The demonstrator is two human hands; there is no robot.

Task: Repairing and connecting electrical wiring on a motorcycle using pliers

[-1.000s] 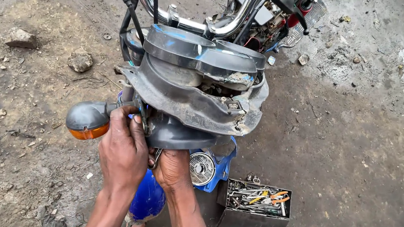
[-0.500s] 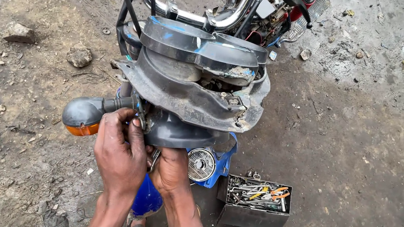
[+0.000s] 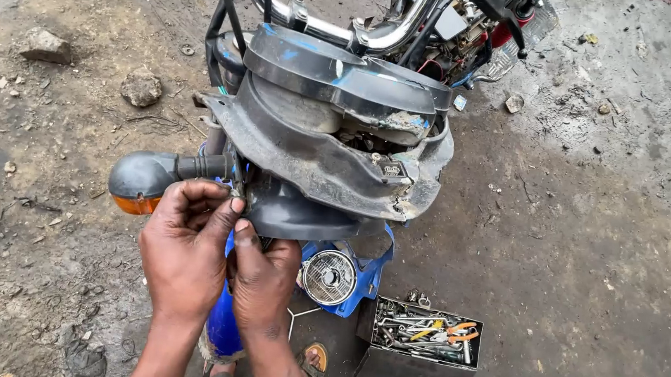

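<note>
Here, left hand (image 3: 183, 251) | right hand (image 3: 263, 281) | fingertips hidden under headlight housing (image 3: 315, 149)

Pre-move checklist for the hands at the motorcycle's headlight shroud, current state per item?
1. Left hand on the joint beside the grey turn signal with orange lens: ok.
2. Right hand fingertips at the same spot: ok.
3. Fastener visible: cannot tell, fingers cover it.
4. Tool in either hand: cannot tell.
5. Open metal toolbox of mixed tools on the ground beside the right hand: ok.
6. Grey plastic headlight shroud undamaged: not ok, edge chipped.

Left hand (image 3: 183, 251) and right hand (image 3: 263, 281) side by side, fingers (image 3: 225, 210) curled, thumbs touching
</note>
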